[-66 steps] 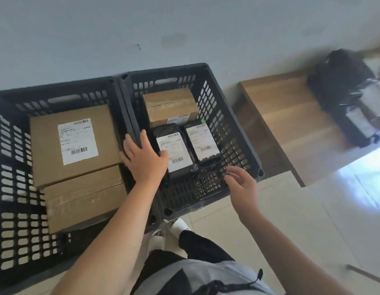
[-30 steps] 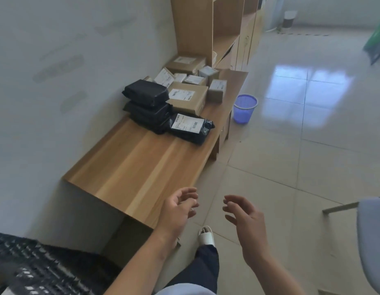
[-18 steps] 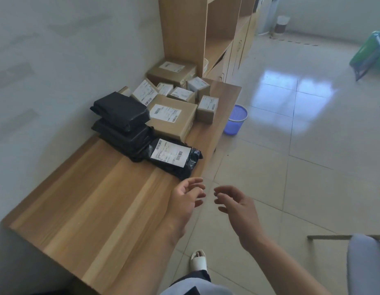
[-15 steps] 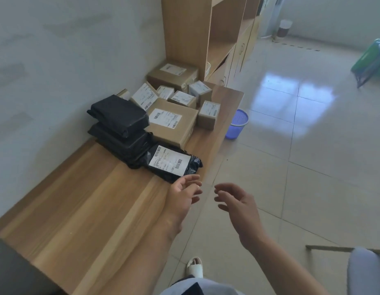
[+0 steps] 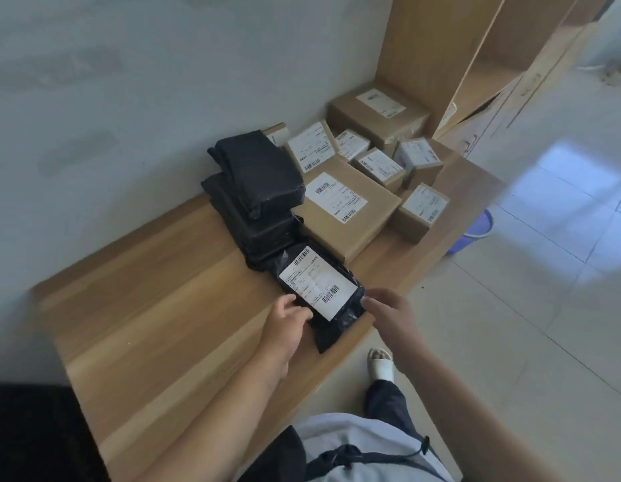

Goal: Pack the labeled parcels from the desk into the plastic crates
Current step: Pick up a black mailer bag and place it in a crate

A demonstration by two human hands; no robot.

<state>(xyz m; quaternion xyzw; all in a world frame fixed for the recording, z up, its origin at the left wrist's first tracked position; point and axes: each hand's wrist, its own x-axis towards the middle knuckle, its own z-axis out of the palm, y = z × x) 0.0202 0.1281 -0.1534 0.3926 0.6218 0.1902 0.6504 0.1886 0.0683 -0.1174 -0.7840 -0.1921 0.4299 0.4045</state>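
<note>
A black plastic parcel bag with a white barcode label lies near the front edge of the wooden desk. My left hand pinches its near left edge, thumb on top by the label. The fingertips of my right hand touch the bag's right edge; its fingers are nearly straight. Behind the bag lies a stack of black bags, with a flat labeled cardboard box beside it. Several small labeled boxes sit further back. A dark crate corner shows at the bottom left.
A larger labeled box sits against a wooden shelf unit at the desk's far end. On the tiled floor beyond the desk stands a purple bin. My slippered foot is beside the desk's edge.
I turned from the crates to the desk and stepped closer. Both hands reached forward; the left now pinches the labeled black bag and the right touches its side.
</note>
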